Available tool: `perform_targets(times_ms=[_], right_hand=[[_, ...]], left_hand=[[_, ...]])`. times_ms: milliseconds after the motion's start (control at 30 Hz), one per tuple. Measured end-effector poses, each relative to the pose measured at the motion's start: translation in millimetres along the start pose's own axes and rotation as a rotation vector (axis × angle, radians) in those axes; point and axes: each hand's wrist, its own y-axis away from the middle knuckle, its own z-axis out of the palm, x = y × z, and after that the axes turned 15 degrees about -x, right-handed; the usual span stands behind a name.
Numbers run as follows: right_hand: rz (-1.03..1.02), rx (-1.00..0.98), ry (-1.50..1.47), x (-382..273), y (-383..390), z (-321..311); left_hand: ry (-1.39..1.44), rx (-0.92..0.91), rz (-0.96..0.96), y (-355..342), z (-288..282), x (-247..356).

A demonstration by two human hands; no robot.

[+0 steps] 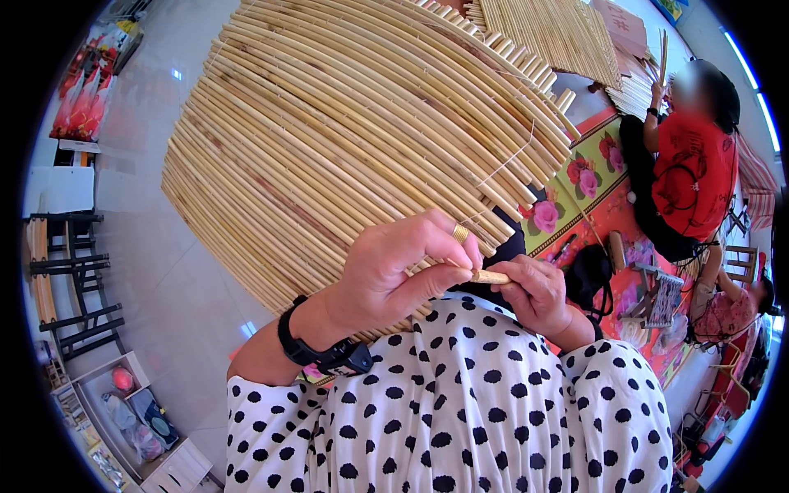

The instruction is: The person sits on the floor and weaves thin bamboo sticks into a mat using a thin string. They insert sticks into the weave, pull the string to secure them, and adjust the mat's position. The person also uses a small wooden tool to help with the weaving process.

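Spotted sleeves [460, 403] fill the bottom of the frame. Just above, the left hand [394, 275] pinches a thin string [503, 164], fingers closed. The right hand [534, 292] grips a short stick [491, 278] tight. Both touch the lower edge of the big cane mat [353, 140] in the middle. Pulling too hard could snap the string. Another person [694, 164] sits at the upper right.

Matt pale reed mat [345, 140], glossy tiled floor [156, 271], spotted cloth sleeves [460, 403]
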Motion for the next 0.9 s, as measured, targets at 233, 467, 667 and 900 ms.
perform_targets(times_ms=[233,467,667,900], right_hand=[[0.027,-0.013,-0.012,-1,0,0],[0.080,-0.054,-0.067,-3,-4,-4],[0.152,-0.057,-0.125,2,2,-3],[-0.001,0.022,-0.111,-4,-10,-22]], left_hand=[[-0.133,0.033,0.016,-2,2,-6],[0.029,0.024,-0.076,-1,7,-12],[0.274,0.217,0.046,-1,-2,-17],[0.523,0.238,-0.150,-2,4,-19]])
